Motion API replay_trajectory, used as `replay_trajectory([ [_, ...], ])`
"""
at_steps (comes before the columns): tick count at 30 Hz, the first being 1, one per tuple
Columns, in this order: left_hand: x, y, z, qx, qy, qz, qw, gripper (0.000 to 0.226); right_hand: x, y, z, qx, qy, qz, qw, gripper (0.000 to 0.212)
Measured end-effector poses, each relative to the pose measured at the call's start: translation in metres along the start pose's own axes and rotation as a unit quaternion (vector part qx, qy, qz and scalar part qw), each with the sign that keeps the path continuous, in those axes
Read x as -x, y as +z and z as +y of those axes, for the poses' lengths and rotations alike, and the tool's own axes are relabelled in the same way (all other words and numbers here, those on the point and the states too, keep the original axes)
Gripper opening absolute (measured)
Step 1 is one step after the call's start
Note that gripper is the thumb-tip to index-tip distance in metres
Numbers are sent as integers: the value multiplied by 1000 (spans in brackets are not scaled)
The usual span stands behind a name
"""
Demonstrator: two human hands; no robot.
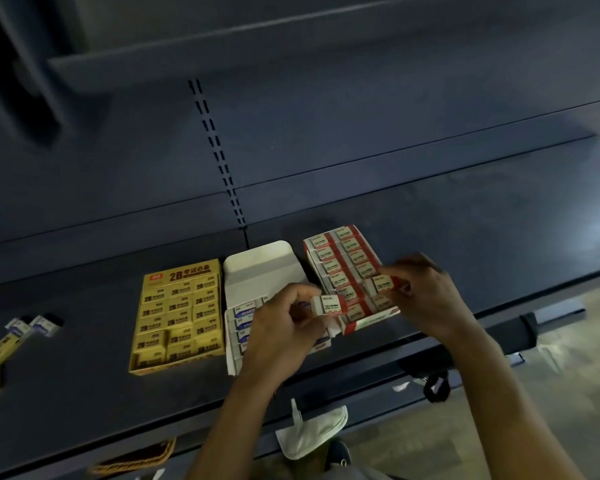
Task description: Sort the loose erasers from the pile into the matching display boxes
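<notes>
Three display boxes stand side by side on the dark shelf: a yellow box (179,315) full of yellow 2B erasers, a white box (257,268) with its lid flap up and blue-labelled erasers inside, and a red box (347,268) with rows of red-and-white 2B erasers. My left hand (284,330) pinches one red-and-white eraser (328,304) above the white box's right side. Over the front of the red box, my right hand (426,292) pinches another red-and-white eraser (380,284). A small pile of loose erasers (32,325), blue-white and yellow, lies at the far left.
The shelf's front edge (361,379) runs diagonally below the boxes. A slotted upright (219,157) divides the back panel. Below the shelf lie a white cloth item (312,434) and a woven object (136,459) on the floor.
</notes>
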State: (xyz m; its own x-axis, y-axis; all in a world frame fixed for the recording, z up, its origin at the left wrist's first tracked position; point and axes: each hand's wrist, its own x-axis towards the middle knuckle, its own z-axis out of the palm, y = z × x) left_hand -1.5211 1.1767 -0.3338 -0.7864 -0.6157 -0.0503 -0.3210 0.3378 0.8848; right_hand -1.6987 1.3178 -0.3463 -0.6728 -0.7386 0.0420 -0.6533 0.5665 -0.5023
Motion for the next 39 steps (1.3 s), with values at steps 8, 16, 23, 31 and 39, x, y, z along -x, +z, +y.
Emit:
replay_trajectory([
  [8,0,27,-3,-89,59,25,994,28,-2,9,-2,-7,-30,45,999,23],
  [16,-4,43,-5,-162,111,52,979,27,1,13,3,-22,-45,68,996,21],
  [23,-12,61,6,-203,171,33,964,16,-1,-2,3,-46,-34,29,998,24],
  [31,-28,77,11,-216,200,18,955,12,-2,-2,5,-53,-36,36,997,22],
  [39,-26,52,3,-201,222,58,952,9,-4,14,-5,-11,-65,125,990,22],
])
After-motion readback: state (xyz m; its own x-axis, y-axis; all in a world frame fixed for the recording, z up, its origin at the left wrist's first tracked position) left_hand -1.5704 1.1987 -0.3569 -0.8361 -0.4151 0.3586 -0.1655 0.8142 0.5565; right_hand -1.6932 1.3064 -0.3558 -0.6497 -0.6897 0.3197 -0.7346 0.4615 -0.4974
